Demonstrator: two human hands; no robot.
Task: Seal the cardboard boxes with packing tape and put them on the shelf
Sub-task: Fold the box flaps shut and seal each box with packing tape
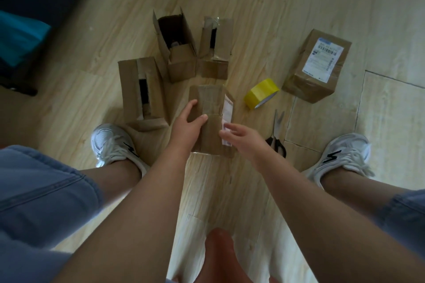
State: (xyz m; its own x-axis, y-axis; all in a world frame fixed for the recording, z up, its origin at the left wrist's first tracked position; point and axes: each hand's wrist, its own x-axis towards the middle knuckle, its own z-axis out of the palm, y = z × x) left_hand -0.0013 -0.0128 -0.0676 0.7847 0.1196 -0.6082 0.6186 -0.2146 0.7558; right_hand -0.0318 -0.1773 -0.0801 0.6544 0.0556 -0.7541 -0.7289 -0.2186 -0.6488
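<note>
Everything is carried by the wooden floor (253,2). The labelled box (317,69), already closed, is placed toward the right side of the floor. The tall open box (140,92) is stood at the left, and two flap-open boxes (177,53) (215,48) are set behind. The middle box (211,103) is kept at the floor's centre. Its left edge is grasped by the left hand (188,124), thumb on top. The right hand (239,138) is held relaxed at the box's right edge; contact cannot be told. The box is judged light and stiff, though its flaps may yield, so the opposite side walls are best taken. The yellow tape roll (261,93) and the scissors (277,133) are laid near, at the right
</note>
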